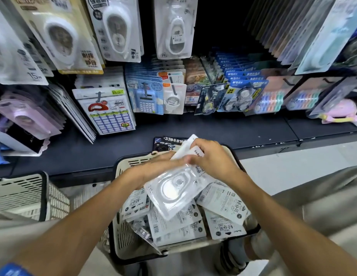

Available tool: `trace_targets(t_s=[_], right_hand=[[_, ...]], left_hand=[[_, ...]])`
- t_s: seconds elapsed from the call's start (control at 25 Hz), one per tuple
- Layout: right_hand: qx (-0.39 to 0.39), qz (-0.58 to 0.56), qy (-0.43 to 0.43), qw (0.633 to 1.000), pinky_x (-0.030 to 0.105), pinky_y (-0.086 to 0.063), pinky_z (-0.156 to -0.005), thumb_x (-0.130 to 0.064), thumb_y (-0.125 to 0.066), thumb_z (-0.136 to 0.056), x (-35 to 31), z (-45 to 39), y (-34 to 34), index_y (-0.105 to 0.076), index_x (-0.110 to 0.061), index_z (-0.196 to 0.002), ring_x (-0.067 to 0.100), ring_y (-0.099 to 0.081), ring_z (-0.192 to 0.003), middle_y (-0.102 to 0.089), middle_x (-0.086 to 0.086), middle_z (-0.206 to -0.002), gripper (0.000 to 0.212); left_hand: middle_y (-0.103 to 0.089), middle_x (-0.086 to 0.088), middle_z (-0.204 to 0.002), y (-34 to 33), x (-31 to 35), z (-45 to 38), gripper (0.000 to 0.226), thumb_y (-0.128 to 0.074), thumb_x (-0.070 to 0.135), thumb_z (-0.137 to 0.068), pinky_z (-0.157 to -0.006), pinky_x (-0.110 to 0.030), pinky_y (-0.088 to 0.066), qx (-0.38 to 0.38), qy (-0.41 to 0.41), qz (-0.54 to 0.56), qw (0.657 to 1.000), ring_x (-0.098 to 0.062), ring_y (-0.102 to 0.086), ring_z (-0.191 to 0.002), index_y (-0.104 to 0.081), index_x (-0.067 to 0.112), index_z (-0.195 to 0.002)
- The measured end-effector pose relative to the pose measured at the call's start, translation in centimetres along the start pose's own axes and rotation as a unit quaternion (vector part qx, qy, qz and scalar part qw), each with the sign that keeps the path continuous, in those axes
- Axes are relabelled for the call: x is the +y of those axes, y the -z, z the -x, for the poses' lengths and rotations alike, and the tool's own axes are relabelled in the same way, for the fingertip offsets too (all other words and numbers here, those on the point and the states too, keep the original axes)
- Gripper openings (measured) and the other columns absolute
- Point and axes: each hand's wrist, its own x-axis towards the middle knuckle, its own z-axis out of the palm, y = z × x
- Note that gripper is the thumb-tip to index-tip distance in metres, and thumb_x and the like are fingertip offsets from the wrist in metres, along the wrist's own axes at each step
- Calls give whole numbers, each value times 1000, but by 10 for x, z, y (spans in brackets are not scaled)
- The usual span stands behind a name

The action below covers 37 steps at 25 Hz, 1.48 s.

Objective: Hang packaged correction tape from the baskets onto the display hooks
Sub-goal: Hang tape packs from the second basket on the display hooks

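You held a clear-blistered correction tape pack tilted over the basket heaped with packs.

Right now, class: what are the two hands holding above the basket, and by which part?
Both hands, left and right, hold a clear correction tape package by its upper card end.
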Motion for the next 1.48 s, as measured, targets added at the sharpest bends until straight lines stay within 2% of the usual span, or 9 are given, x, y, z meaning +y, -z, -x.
trace_targets(t_s=[0.24,0.36,0.44,0.56,0.8,0.96,1.12,1.24,1.48], right_hand=[[144,-165,-157,963,37,-55,-67,-32,-57,-100,41,0,1,-62,-17,-89,19,-67,-78,-72,2,-89,20],[-161,222,-175,945,36,-51,-77,-24,-54,-100,89,12,7,-59,-11,-105,28,-66,-96,-67,9,-107,15],[-335,237,-217,885,29,-47,-67,-19,-58,-95,106,27,-9,-51,-12,-122,21,-61,-96,-59,6,-113,29],[-355,140,-259,887,28,-45,-68,-14,-56,-90,113,32,-32,-46,-23,-128,17,-57,-96,-55,-1,-112,40],[-378,389,64,838,53,-23,-119,14,-50,-86,123,47,-61,-16,-42,-157,30,-24,-150,-13,-4,-168,97],[-434,319,100,836,52,-10,-122,-25,-65,-95,121,45,-80,-20,-48,-155,22,-13,-153,-7,-15,-168,79],[-326,128,46,936,34,-40,-112,-23,-60,-100,101,39,-85,-61,-30,-137,20,-54,-130,-53,-9,-149,38],[-206,0,-31,978,29,-52,-74,-21,-56,-103,86,23,-56,-75,-17,-105,18,-67,-83,-74,-10,-90,20],[58,-413,-75,906,21,-40,-42,-13,-57,-98,30,-18,59,-78,-7,-96,14,-47,-46,-63,8,-65,21]], left_hand=[[-78,4,-105,-4,3,-16,67,-95,15,-64,-83,-39,-62,68,13,-22,997,-17,-77,-90,-60,31,-119],[-77,9,-99,10,4,-19,66,-98,19,-57,-74,-32,-62,159,16,-21,987,-13,-77,-81,-62,33,-111],[-77,8,-97,14,4,-21,63,-99,20,-55,-75,-35,-62,198,23,-8,980,-15,-76,-81,-63,31,-105],[-76,7,-97,14,2,-25,60,-98,22,-55,-72,-34,-60,232,17,-5,973,-14,-74,-84,-60,29,-101],[-73,12,-96,14,-6,-26,58,-97,29,-55,-78,-32,-57,237,21,-80,968,-11,-71,-86,-57,30,-97],[-73,10,-98,15,-9,-25,58,-97,31,-55,-85,-37,-57,257,22,-100,961,-15,-71,-91,-54,31,-94],[-73,7,-102,25,0,-18,58,-96,32,-57,-92,-43,-56,264,10,-106,958,-20,-70,-97,-56,29,-99],[-72,11,-100,43,27,2,61,-94,35,-56,-89,-42,-57,273,-37,-134,952,-16,-70,-95,-57,32,-104],[-74,29,-99,91,116,85,70,-92,50,-38,-65,-17,-58,356,-257,3,899,5,-72,-85,-60,58,-99]])
